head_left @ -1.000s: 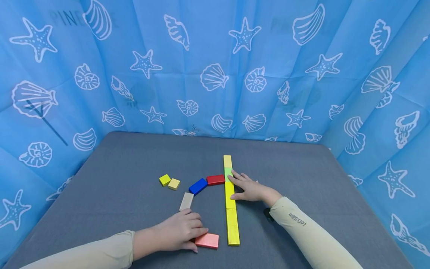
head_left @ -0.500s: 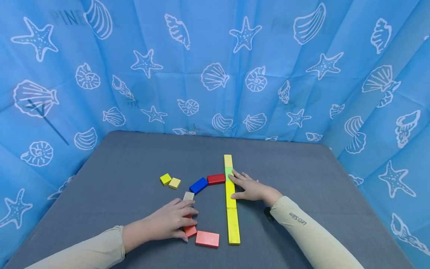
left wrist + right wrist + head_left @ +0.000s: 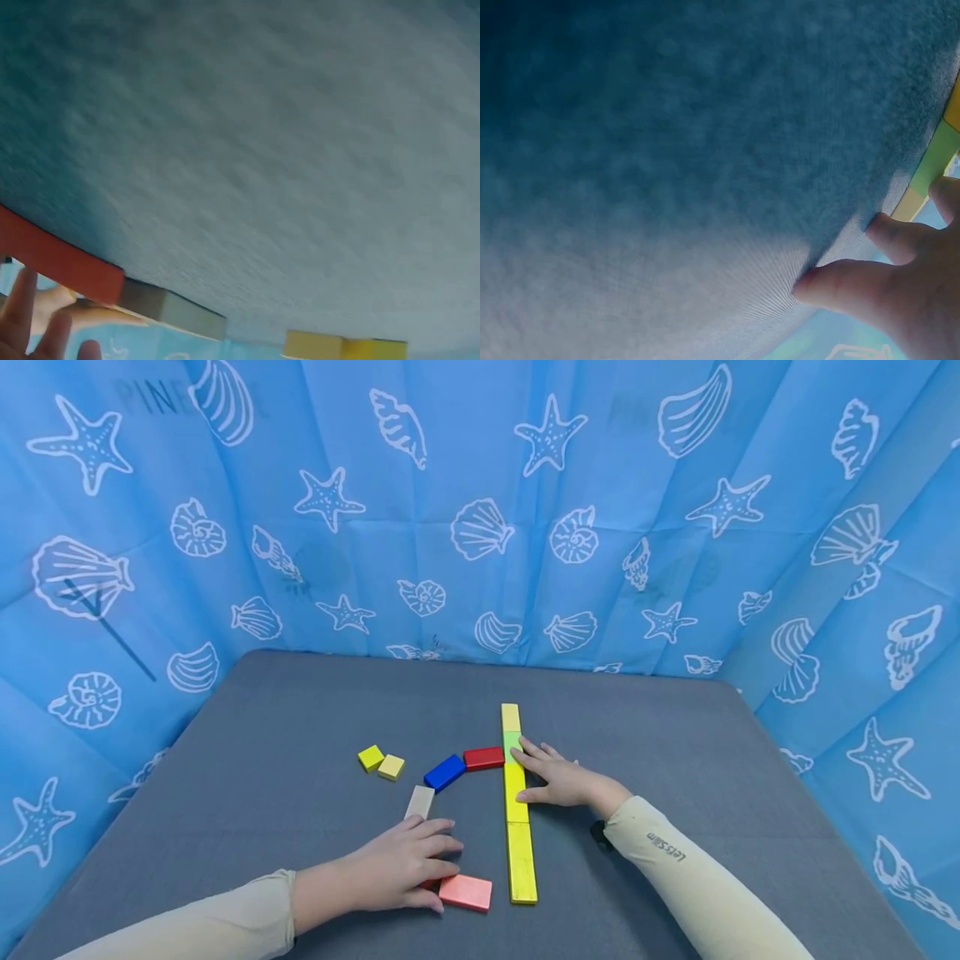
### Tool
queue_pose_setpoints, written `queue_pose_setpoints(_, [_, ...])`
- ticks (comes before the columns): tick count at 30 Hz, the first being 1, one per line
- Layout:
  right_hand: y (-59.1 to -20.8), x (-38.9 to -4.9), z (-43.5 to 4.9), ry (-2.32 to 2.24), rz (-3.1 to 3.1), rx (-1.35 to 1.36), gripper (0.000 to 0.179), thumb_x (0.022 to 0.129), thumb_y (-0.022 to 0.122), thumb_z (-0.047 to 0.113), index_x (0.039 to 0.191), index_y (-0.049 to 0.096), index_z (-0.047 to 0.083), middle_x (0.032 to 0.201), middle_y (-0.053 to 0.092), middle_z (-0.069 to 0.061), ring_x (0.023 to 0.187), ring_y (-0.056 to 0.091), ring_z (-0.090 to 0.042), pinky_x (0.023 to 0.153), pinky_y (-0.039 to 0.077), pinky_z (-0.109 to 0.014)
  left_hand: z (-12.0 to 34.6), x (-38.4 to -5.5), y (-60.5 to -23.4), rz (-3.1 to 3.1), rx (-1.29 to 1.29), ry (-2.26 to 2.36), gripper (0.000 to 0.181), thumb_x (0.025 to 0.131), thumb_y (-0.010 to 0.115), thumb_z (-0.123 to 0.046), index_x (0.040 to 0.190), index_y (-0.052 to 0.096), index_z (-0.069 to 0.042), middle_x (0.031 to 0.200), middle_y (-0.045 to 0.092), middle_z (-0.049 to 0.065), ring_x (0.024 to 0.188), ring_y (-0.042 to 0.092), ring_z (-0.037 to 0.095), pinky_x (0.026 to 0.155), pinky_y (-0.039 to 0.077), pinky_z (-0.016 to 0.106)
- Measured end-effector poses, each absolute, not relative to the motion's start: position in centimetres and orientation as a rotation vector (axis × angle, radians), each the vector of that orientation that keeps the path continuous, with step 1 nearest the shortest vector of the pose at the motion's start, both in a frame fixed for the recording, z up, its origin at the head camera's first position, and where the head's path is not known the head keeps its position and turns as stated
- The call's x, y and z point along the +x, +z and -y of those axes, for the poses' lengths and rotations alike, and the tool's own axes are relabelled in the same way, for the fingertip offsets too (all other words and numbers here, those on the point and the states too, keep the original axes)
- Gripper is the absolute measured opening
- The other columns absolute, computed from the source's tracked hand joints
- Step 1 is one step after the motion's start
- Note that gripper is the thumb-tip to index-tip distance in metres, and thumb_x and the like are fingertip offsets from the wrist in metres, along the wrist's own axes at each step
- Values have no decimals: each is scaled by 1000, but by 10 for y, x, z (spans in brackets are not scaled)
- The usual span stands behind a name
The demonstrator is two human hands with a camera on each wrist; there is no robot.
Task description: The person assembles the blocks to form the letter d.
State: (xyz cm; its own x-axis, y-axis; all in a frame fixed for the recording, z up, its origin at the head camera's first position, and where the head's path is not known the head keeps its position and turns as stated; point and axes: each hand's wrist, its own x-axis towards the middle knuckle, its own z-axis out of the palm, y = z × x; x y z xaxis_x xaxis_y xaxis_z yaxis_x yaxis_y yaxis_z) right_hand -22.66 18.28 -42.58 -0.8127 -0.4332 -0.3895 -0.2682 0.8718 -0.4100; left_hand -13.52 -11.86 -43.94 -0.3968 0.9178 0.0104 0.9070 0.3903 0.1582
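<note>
- The right hand (image 3: 558, 779) is laid flat on the desk (image 3: 675, 743), fingers straight and spread, with the fingertips pressed against the side of the line of yellow and green blocks (image 3: 516, 810); nothing is gripped. The line is presumably steadied in this way so that it stays straight.
- The left hand (image 3: 401, 872) is held palm down over a red block (image 3: 429, 884), of which only a sliver is seen beneath the fingers; the fingers are loosely bent over it, and whether it is pinched or merely pressed cannot be told.
- A pink block (image 3: 466, 892) lies just beyond the left fingertips, touching or nearly touching them, between that hand and the near end of the line.
- A beige block (image 3: 420, 802) lies just ahead of the left hand; further ahead, a blue block (image 3: 444, 772) and a darker red block (image 3: 483, 758) continue in an arc that meets the line beside the right fingertips.
- Two small yellow squares (image 3: 380, 762) lie apart, ahead and to the left of the left hand.
</note>
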Motion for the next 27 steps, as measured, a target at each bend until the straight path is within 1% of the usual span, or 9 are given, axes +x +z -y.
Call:
queue_pose_setpoints(5, [-426, -227, -183, -470, -2558, -511, 81, 90, 65, 46, 156, 25, 21, 163, 10, -6, 145, 8, -42, 103, 10, -74, 114, -129, -440, -2582, 1682, 229, 39, 95, 55, -50, 118, 70, -22, 132, 58, -3, 130, 44, 24, 98, 43, 46])
queue_pose_setpoints(10, [-427, -227, -184, -467, -2560, -508, 80, 90, 65, 46, 156, 25, 21, 163, 10, -6, 145, 9, -42, 103, 10, -74, 113, -125, -439, -2576, 1654, 260, 36, 95, 57, -50, 111, 71, -21, 131, 58, -4, 130, 45, 24, 98, 43, 45])
queue_pose_setpoints(14, [-427, -227, -184, -476, -2559, -517, 80, 91, 65, 46, 156, 25, 21, 163, 10, -6, 145, 8, -42, 102, 10, -74, 115, -127, -438, -2574, 1659, 229, 40, 94, 56, -52, 116, 70, -21, 133, 57, -4, 131, 44, 24, 98, 43, 46])
queue_pose_setpoints(18, [-426, -227, -185, -485, -2553, -532, 81, 91, 64, 47, 156, 24, 21, 163, 9, -6, 145, 8, -42, 102, 9, -75, 123, -132, -436, -2580, 1655, 178, 43, 91, 62, -50, 122, 68, -21, 136, 55, -2, 134, 41, 27, 100, 42, 50])
queue_pose_setpoints(21, [-426, -227, -186, -484, -2550, -538, 80, 91, 64, 47, 156, 24, 21, 163, 9, -6, 145, 7, -42, 102, 9, -74, 128, -136, -436, -2578, 1640, 183, 42, 90, 66, -46, 124, 67, -22, 138, 53, -1, 136, 38, 29, 101, 39, 52])
queue_pose_setpoints(27, [-426, -227, -186, -488, -2547, -540, 81, 91, 64, 47, 156, 24, 20, 163, 9, -6, 145, 7, -42, 102, 9, -74, 129, -137, -437, -2575, 1645, 196, 39, 93, 61, -46, 123, 68, -22, 138, 54, 0, 136, 38, 29, 101, 39, 53])
